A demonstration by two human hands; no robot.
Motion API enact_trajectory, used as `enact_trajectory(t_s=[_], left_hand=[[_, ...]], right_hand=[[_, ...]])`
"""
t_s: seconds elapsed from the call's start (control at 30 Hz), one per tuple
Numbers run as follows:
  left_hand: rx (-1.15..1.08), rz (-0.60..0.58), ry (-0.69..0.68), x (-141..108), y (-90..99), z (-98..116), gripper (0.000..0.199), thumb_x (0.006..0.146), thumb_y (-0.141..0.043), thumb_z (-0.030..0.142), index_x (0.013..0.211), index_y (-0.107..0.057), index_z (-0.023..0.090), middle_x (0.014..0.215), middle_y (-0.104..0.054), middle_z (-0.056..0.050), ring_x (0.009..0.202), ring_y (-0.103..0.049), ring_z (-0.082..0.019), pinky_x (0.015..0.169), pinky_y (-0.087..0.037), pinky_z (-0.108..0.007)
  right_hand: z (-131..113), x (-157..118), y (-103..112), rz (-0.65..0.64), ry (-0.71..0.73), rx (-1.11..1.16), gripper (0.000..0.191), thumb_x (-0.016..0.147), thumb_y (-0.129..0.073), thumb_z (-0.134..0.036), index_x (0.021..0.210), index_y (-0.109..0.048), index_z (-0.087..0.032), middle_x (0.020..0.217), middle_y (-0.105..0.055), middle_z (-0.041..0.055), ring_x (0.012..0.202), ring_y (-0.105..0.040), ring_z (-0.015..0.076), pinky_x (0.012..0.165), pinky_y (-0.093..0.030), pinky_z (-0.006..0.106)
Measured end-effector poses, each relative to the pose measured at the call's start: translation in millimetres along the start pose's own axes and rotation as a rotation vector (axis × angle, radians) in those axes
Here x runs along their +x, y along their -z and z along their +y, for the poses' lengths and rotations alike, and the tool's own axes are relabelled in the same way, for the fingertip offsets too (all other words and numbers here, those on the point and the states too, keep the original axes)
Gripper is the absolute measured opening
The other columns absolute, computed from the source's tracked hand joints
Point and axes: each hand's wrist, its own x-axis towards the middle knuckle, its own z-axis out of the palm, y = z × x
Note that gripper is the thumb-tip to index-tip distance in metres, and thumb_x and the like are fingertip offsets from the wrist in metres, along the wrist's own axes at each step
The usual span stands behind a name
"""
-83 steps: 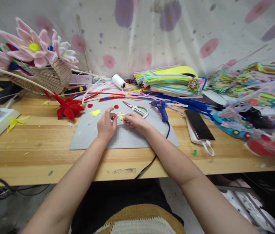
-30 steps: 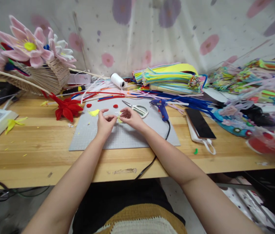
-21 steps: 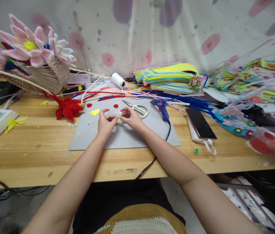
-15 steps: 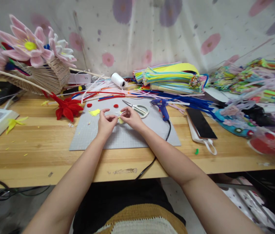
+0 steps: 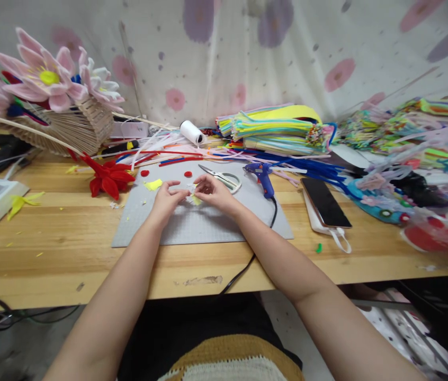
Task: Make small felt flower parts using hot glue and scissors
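Over the grey cutting mat (image 5: 140,227), my left hand (image 5: 167,201) and my right hand (image 5: 216,193) are close together, fingertips almost meeting. Pinched in my right fingers is a small yellow piece with thin white strands (image 5: 196,200). My left thumb and fingertips are closed at the left side of the strands; what they grip is too small to make out. A yellow scrap (image 5: 153,184) lies by my left hand. Behind my hands are two small red pieces, one a red disc (image 5: 188,174). Light-handled scissors (image 5: 230,183) rest just beyond my right hand.
A blue glue gun (image 5: 262,178) lies on the mat's right, its cord running to the table's front edge. Farther right is a phone (image 5: 326,202). A red fuzzy flower (image 5: 109,180) sits left. Behind are a thread spool (image 5: 192,132) and pipe-cleaner bundles (image 5: 279,129).
My left hand has shifted slightly left and its fingers have straightened a little. My right hand stays nearly in place with the small yellow-and-white piece. The view has moved slightly.
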Motion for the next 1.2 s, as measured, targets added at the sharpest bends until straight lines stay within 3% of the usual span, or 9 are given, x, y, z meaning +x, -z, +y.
enact_trajectory(t_s=[0.2,0.37,0.43,0.5,0.57,0.63,0.73,0.9,1.2], left_hand=[[0.011,-0.031,0.009,8.3,3.8,10.8,0.050,0.052,-0.074,0.031,0.092,-0.049,0.016,0.067,-0.065,-0.002,0.060,-0.056,-0.012,0.064,-0.042,-0.027],[-0.171,0.370,-0.189,21.2,18.4,22.6,0.023,0.072,-0.058,0.028,0.089,-0.044,0.020,0.083,-0.063,0.000,0.073,-0.056,-0.009,0.074,-0.043,-0.026],[-0.120,0.542,-0.264,22.4,19.8,20.9,0.024,0.072,-0.058,0.023,0.090,-0.043,0.020,0.091,-0.061,-0.001,0.082,-0.057,-0.010,0.077,-0.043,-0.025],[0.002,0.581,-0.415,20.4,15.0,15.5,0.029,0.068,-0.060,0.020,0.093,-0.044,0.020,0.096,-0.059,-0.002,0.090,-0.056,-0.011,0.080,-0.043,-0.025],[0.072,0.352,-0.384,16.3,5.6,9.5,0.032,0.065,-0.064,0.022,0.092,-0.048,0.020,0.084,-0.061,0.000,0.081,-0.059,-0.012,0.073,-0.045,-0.025],[0.114,0.061,-0.196,11.5,-4.3,6.1,0.031,0.060,-0.068,0.024,0.086,-0.052,0.018,0.067,-0.060,0.001,0.066,-0.059,-0.013,0.063,-0.045,-0.025],[0.099,-0.110,-0.015,4.6,-13.2,7.4,0.037,0.054,-0.073,0.025,0.085,-0.055,0.015,0.057,-0.059,0.002,0.055,-0.058,-0.013,0.057,-0.045,-0.026],[0.032,-0.215,0.143,-1.4,-10.6,13.5,0.041,0.053,-0.077,0.024,0.087,-0.056,0.014,0.062,-0.063,-0.001,0.056,-0.059,-0.012,0.058,-0.047,-0.027],[-0.023,-0.267,0.205,-0.5,-4.5,10.8,0.046,0.051,-0.080,0.023,0.091,-0.057,0.015,0.069,-0.067,-0.004,0.064,-0.064,-0.014,0.063,-0.051,-0.028]], right_hand=[[-11.9,-2.8,4.9,-0.077,0.019,-0.025,0.029,0.069,-0.062,-0.026,0.094,-0.048,-0.021,0.077,-0.058,-0.0019,0.071,-0.056,0.0106,0.065,-0.044,0.025],[-17.7,-4.2,11.2,-0.053,0.047,-0.015,0.028,0.069,-0.062,-0.024,0.093,-0.049,-0.020,0.078,-0.057,-0.0013,0.069,-0.055,0.0097,0.066,-0.045,0.025],[-18.2,-4.0,13.0,-0.055,0.044,0.004,0.028,0.069,-0.062,-0.024,0.093,-0.049,-0.020,0.078,-0.057,-0.0013,0.068,-0.054,0.0094,0.066,-0.045,0.025],[-17.6,-3.2,13.8,-0.061,0.026,0.017,0.028,0.069,-0.062,-0.023,0.093,-0.049,-0.021,0.077,-0.057,-0.0016,0.067,-0.054,0.0093,0.066,-0.046,0.025],[-16.8,-2.7,14.1,-0.065,0.005,0.011,0.027,0.069,-0.062,-0.023,0.092,-0.049,-0.021,0.076,-0.057,-0.0019,0.068,-0.055,0.0096,0.066,-0.047,0.025],[-16.0,-2.8,14.1,-0.072,-0.003,-0.013,0.026,0.069,-0.062,-0.024,0.091,-0.050,-0.021,0.075,-0.057,-0.0021,0.068,-0.055,0.0101,0.066,-0.047,0.025],[-15.1,-3.6,14.6,-0.088,0.008,-0.043,0.024,0.070,-0.062,-0.025,0.090,-0.051,-0.020,0.074,-0.057,-0.0021,0.068,-0.056,0.0106,0.066,-0.047,0.026],[-14.0,-3.6,15.6,-0.096,0.017,-0.064,0.023,0.070,-0.061,-0.026,0.089,-0.051,-0.020,0.076,-0.057,-0.0020,0.067,-0.056,0.0106,0.066,-0.047,0.026],[-16.2,-4.7,15.8,-0.124,-0.019,-0.068,0.024,0.069,-0.061,-0.023,0.091,-0.050,-0.020,0.074,-0.057,-0.0028,0.067,-0.055,0.0100,0.064,-0.046,0.024]])
